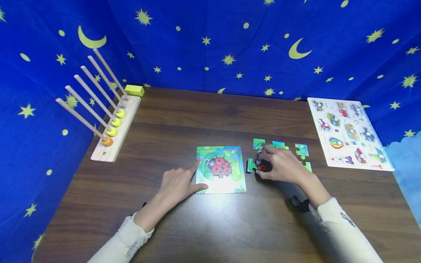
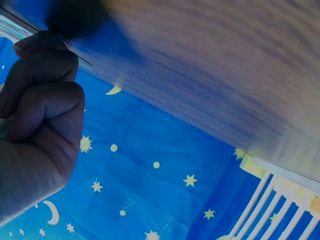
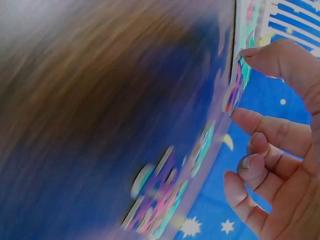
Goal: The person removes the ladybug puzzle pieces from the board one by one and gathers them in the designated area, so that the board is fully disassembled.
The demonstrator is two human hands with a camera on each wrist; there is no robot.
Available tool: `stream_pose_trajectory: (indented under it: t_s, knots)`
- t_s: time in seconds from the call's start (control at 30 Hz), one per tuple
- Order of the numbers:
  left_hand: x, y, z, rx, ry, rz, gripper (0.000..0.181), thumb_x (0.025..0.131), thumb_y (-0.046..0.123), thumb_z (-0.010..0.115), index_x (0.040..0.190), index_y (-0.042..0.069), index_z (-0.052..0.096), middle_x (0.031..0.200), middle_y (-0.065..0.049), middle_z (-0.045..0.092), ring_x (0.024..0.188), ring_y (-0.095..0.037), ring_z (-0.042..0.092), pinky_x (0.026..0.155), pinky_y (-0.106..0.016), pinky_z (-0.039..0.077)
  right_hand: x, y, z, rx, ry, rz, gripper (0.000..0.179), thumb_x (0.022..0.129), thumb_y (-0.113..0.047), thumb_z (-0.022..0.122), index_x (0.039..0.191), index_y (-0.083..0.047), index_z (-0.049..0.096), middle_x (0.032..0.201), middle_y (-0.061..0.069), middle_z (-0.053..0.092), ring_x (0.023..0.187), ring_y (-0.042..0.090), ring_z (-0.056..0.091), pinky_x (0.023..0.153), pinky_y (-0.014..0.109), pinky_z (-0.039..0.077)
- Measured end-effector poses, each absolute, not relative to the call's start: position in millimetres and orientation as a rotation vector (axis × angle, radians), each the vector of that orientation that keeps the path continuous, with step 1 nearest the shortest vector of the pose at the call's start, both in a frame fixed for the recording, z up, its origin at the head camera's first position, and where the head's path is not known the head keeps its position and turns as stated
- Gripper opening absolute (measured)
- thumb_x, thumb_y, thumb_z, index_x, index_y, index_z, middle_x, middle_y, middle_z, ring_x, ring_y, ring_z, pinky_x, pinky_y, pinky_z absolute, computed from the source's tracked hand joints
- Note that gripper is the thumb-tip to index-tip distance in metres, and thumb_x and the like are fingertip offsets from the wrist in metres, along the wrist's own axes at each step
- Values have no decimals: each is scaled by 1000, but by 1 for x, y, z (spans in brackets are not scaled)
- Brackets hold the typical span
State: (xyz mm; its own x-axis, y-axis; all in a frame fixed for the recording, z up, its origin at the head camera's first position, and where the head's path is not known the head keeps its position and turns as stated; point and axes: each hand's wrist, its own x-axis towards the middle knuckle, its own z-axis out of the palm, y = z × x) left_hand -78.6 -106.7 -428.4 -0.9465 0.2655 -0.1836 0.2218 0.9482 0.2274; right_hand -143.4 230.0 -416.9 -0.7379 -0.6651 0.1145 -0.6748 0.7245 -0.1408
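Observation:
A square ladybug puzzle (image 1: 221, 168) lies on the table in the head view, glare over its lower part. My left hand (image 1: 177, 184) rests at its left side, index finger and thumb stretched onto the edge, the other fingers bent in the left wrist view. To the right of the puzzle, my right hand (image 1: 281, 164) pinches a jigsaw piece (image 3: 237, 85) between thumb and index finger, low over the table. Several loose pieces lie around that hand, including a green one (image 1: 258, 143) and a blue-green one (image 1: 301, 149); the hand partly covers others.
At the left stands a wooden peg rack (image 1: 110, 149) with tall rods and a few beads, a yellow block (image 1: 134, 90) behind it. A white picture board (image 1: 352, 135) lies at the far right. A blue star-patterned cloth (image 1: 210, 47) hangs behind the brown table (image 1: 184, 120).

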Motion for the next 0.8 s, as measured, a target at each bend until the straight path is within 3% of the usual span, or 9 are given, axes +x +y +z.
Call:
stream_pose_trajectory:
  t_s: [0.3,0.57,0.8]
  knots:
    - [-76,-109,-428,375,2906,304,95,76,71,69,151,18,44,52,0,43,50,-14,31,43,-29,29,-147,241,-420,1053,-2944,270,43,71,-37,83,96,-3,75,90,7,59,63,13,48,50,27,39]
    - [-76,-108,-429,389,2917,324,94,76,69,71,150,17,46,53,-1,44,50,-14,33,43,-30,31,-150,242,-422,1029,-2978,215,49,73,-40,81,104,-3,75,103,14,63,72,24,60,59,42,52]
    - [-78,-107,-429,387,2917,301,94,77,70,69,150,18,45,59,-4,53,50,-15,38,44,-30,32,-148,241,-422,1041,-2951,236,54,76,-39,81,114,-1,72,101,14,63,68,20,56,52,35,47]
